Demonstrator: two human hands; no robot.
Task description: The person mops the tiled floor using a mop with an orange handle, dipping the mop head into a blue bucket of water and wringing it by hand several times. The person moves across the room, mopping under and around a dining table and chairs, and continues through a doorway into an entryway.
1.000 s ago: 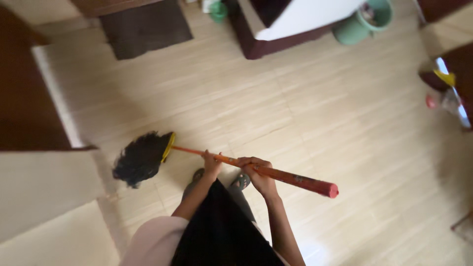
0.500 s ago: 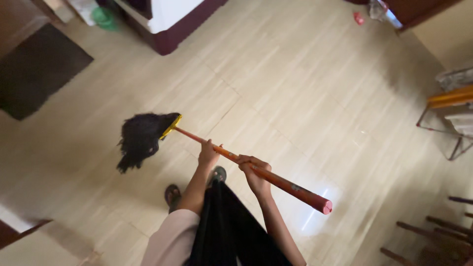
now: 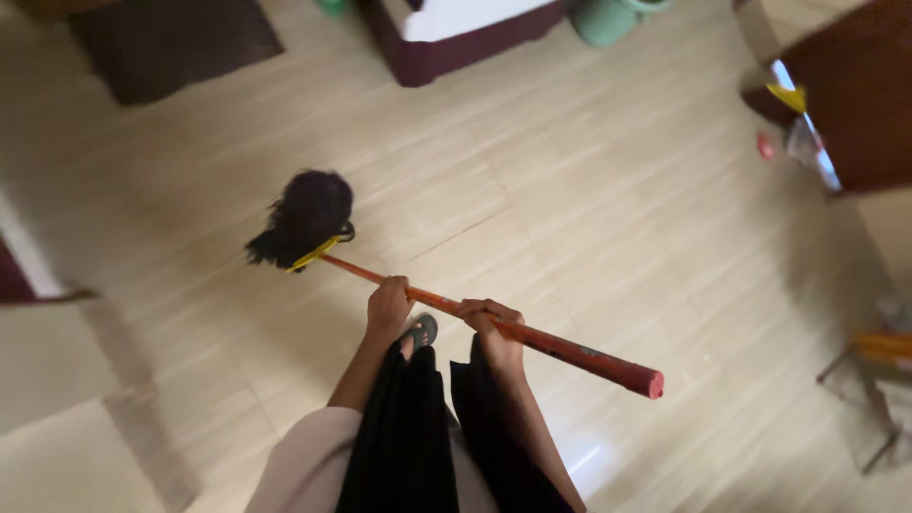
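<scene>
I hold a mop with an orange-red handle [image 3: 560,349] in both hands. My left hand [image 3: 388,308] grips the handle nearer the head, and my right hand [image 3: 489,332] grips it a little further back. The black stringy mop head [image 3: 306,217], with a yellow clamp, rests on the pale tiled floor [image 3: 608,209] ahead and to the left of me. The handle's red end cap sticks out to my right. One sandalled foot [image 3: 420,331] shows between my hands, above my dark skirt.
A dark mat [image 3: 176,43] lies at the top left. A maroon-and-white piece of furniture [image 3: 456,33] and a green bucket [image 3: 608,17] stand at the top. A dark wooden door with small litter [image 3: 765,145] is at the right. A chair frame [image 3: 879,380] is at the lower right.
The mop head has swung forward and slightly right across the floor. My view has turned, so the bucket and the door have come back into sight. Both hands keep their grip.
</scene>
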